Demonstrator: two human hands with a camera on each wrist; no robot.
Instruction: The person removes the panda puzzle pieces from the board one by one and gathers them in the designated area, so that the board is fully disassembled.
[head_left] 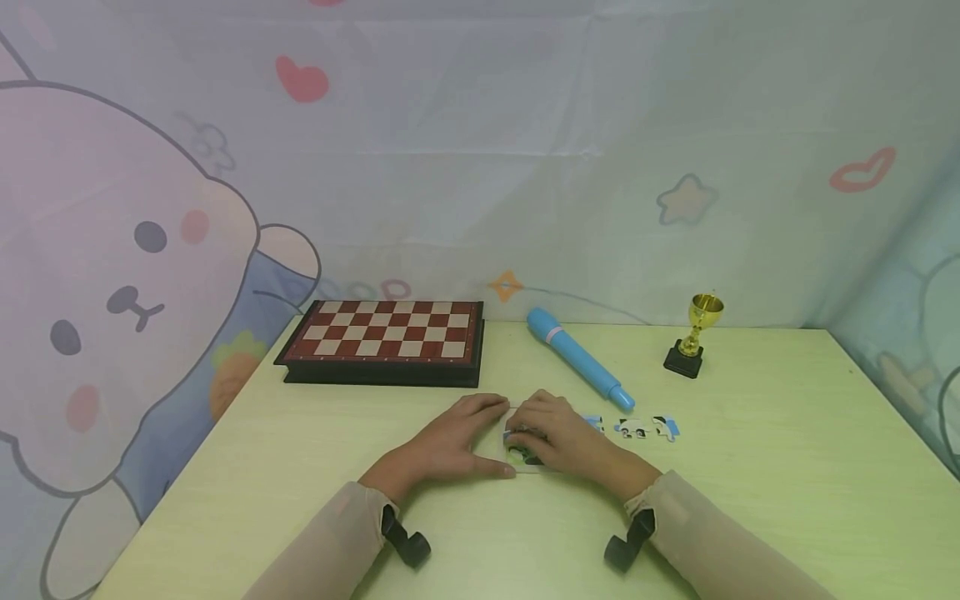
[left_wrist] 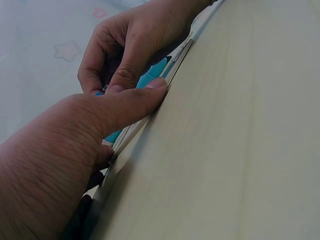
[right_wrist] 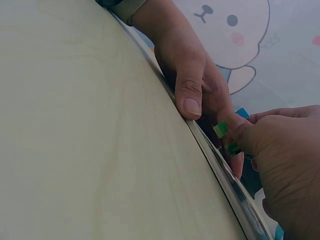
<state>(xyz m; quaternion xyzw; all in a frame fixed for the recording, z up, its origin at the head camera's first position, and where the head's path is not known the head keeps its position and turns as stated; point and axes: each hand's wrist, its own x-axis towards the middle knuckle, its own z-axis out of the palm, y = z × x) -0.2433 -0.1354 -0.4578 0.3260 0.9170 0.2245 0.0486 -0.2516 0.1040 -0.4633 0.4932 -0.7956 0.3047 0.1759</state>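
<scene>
A thin, flat puzzle board (head_left: 529, 469) with a pale rim lies on the table. My left hand (head_left: 453, 442) holds its left end, the thumb at the near edge and the fingers at the far edge. Over the board, my right hand (head_left: 566, 433) pinches a small green and blue puzzle piece (right_wrist: 220, 130), clearest in the right wrist view. The right hand hides much of the board's surface. To its right lie loose puzzle pieces (head_left: 633, 429) in white, black and blue, and another blue-edged puzzle piece (head_left: 595, 422) shows partly behind the hand.
A red and white chessboard box (head_left: 390, 333) stands at the back left. Behind the hands lies a blue pen-shaped stick (head_left: 581, 360). A small gold trophy cup (head_left: 696, 333) on a black base stands at the back right. A printed cloth (head_left: 480, 167) hangs behind the table.
</scene>
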